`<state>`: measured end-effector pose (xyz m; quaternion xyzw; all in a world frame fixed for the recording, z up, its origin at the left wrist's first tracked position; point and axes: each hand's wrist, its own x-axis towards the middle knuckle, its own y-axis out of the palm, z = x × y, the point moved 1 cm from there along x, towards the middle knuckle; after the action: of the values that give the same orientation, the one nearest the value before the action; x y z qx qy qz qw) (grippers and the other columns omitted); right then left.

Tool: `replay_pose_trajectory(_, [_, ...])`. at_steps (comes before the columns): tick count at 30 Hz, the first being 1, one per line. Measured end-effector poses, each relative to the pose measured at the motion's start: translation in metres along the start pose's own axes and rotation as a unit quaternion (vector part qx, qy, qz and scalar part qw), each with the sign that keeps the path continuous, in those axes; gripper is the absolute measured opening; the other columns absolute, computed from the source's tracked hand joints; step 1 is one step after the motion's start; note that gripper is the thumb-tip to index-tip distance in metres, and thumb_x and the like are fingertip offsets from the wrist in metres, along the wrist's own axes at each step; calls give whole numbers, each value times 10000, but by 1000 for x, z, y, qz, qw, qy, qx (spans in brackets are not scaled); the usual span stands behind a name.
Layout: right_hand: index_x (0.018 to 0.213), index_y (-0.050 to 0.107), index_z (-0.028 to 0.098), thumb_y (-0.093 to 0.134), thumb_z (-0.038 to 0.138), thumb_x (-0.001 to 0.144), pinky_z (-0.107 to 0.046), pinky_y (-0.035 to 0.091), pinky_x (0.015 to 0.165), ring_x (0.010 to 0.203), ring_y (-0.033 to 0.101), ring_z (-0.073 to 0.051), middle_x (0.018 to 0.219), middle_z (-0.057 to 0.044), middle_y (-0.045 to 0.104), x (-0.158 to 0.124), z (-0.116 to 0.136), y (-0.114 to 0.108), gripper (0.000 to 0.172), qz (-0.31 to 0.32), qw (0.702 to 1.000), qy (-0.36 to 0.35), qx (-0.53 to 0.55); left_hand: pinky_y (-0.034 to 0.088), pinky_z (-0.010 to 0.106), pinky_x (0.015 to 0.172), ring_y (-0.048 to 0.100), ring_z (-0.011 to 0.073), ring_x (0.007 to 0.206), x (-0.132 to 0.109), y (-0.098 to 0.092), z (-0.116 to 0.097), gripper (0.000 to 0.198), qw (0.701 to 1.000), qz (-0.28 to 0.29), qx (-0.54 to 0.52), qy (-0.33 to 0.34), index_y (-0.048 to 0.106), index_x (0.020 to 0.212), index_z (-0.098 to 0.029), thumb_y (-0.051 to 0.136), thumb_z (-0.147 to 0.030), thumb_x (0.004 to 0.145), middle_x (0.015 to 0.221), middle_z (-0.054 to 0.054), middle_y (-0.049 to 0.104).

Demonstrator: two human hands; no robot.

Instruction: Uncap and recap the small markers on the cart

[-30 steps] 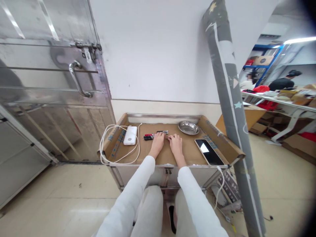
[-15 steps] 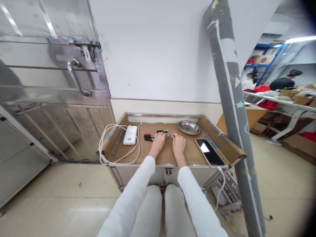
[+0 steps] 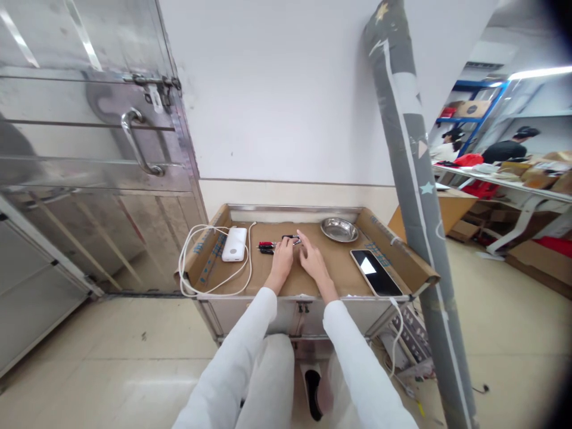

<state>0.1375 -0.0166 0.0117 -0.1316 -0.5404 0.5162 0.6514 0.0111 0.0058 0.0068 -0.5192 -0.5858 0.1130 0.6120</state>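
My left hand (image 3: 282, 261) is closed over the middle of the cardboard-lined top, its fingers bent around a pen (image 3: 296, 241). The silvery end of that pen shows between my two hands. Beside it my right hand (image 3: 313, 263) has its fingers apart, with the index finger stretched forward close to the pen's end. A red pen (image 3: 267, 245) and a black pen (image 3: 266, 251) lie just left of my left hand, their right ends hidden under its fingers. Another dark pen (image 3: 289, 236) lies behind the fingertips, partly covered.
A white power bank (image 3: 234, 245) with a looped white cable (image 3: 182, 262) is at the left. A round metal dish (image 3: 339, 230) and a phone (image 3: 376, 273) are at the right. A tall grey roll (image 3: 413, 149) leans beside the cabinet. Two people sit farther back.
My right hand has let go of the small pen end, and its fingers have spread and lifted forward. My left hand has shifted slightly left and nearer.
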Motion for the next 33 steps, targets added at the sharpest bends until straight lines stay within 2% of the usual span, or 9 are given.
replay_pose_trajectory(2, [1445,266,231,329,149,865,-307,417,886,1031,572,-178,1222,-67,598,0,2,1,590,13,1000,-15,9,413,332,887,560,192,975,-6,-10,0,279,998,-23,24,-59,510,1183,-178,359,-179,949,1065,77,590])
replay_pose_trajectory(4, [1460,233,213,317,143,860,-317,416,912,1092,546,-184,1298,-77,549,1,2,4,610,16,1000,9,-14,418,364,870,544,224,992,-14,-22,-1,275,988,-48,58,-136,527,1161,-185,353,-204,949,1059,92,583])
replay_pose_trajectory(6, [1449,265,186,315,134,859,-325,398,946,1161,502,-191,1357,-90,500,3,-1,9,594,23,998,46,-49,421,413,845,525,266,992,-26,-31,-1,278,971,-54,102,-208,542,1139,-190,346,-199,942,1051,108,576])
replay_pose_trajectory(9, [1405,358,170,333,138,863,-334,358,989,1247,422,-204,1415,-99,434,5,-6,16,543,33,991,82,-99,427,418,822,512,273,967,-40,-37,0,285,964,-37,136,-226,561,1079,-186,330,-138,920,1023,116,571])
replay_pose_trajectory(12, [1390,388,202,342,145,875,-344,346,983,1248,410,-214,1413,-98,431,7,-9,19,520,40,986,100,-129,431,391,816,520,255,940,-44,-34,5,269,968,2,125,-216,570,1030,-178,350,-99,896,1015,113,567])
replay_pose_trajectory(16, [1355,436,262,358,146,882,-344,336,972,1227,415,-212,1394,-88,441,9,-8,17,494,42,985,92,-141,429,359,838,533,221,928,-34,-26,10,267,979,40,91,-175,555,1017,-147,352,-51,872,1018,117,560])
replay_pose_trajectory(21, [1242,538,235,383,148,873,-331,338,945,1168,436,-210,1306,-92,501,14,-9,16,409,48,984,88,-144,415,365,879,525,222,956,-20,-18,7,288,987,38,96,-124,533,1043,-103,336,-16,853,1028,140,556])
replay_pose_trajectory(26, [1221,540,242,404,129,856,-329,331,927,1125,440,-212,1255,-85,518,21,-14,18,405,51,985,74,-148,412,369,873,522,235,968,-11,-7,1,225,992,46,96,-63,543,993,-106,344,-90,889,1004,133,559])
replay_pose_trajectory(33, [1064,588,183,372,152,886,-321,339,865,1009,469,-219,1065,-103,567,23,-17,19,282,57,979,74,-182,407,387,869,517,253,981,11,13,-2,258,989,32,125,-74,543,1025,-109,327,-83,886,1014,142,562])
